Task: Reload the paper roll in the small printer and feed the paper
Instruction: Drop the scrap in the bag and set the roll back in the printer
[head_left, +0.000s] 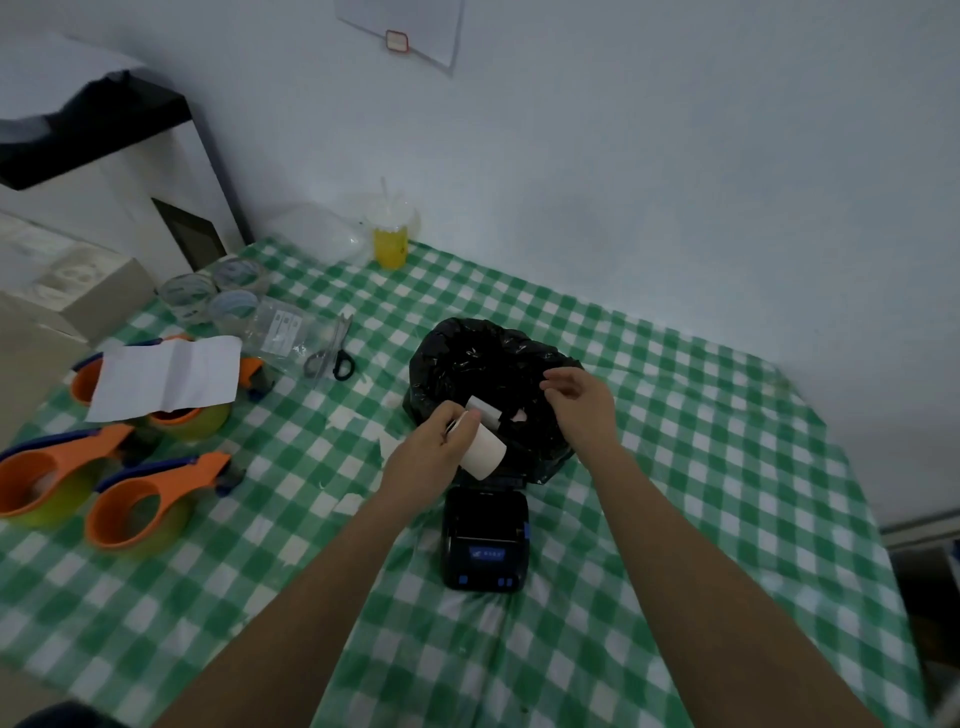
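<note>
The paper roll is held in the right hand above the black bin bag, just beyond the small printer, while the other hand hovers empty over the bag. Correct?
Not quite: the head view shows the paper roll held in the left hand, not the right. The rest stands: it is above the black bin bag, just beyond the small printer, and the right hand hovers empty over the bag.

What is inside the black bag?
The black bag holds scraps of white paper near its mouth. Deeper down is dark and partly hidden by the hands.
</note>
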